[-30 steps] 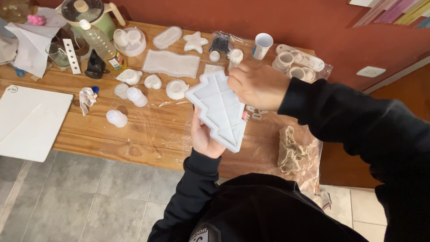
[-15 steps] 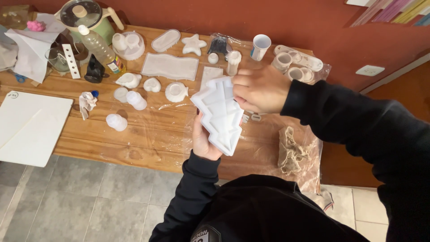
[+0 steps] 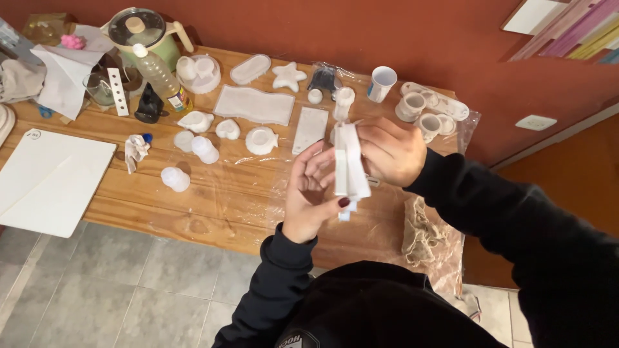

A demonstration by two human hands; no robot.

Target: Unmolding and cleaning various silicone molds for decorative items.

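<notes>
Above the wooden table [image 3: 213, 193], a white flat mould [image 3: 349, 169] is held edge-on: left hand [image 3: 309, 196] cupped loosely beneath for support, right hand [image 3: 390, 151] pinched shut on its top edge. Small white casts [image 3: 261, 140] lie far-left.

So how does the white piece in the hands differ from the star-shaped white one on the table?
The flat white mould is held edge-on in the air by both the left hand and the right hand; the white star-shaped mould lies flat, untouched, on the wooden table. The held one looks longer. Both are white.
</notes>
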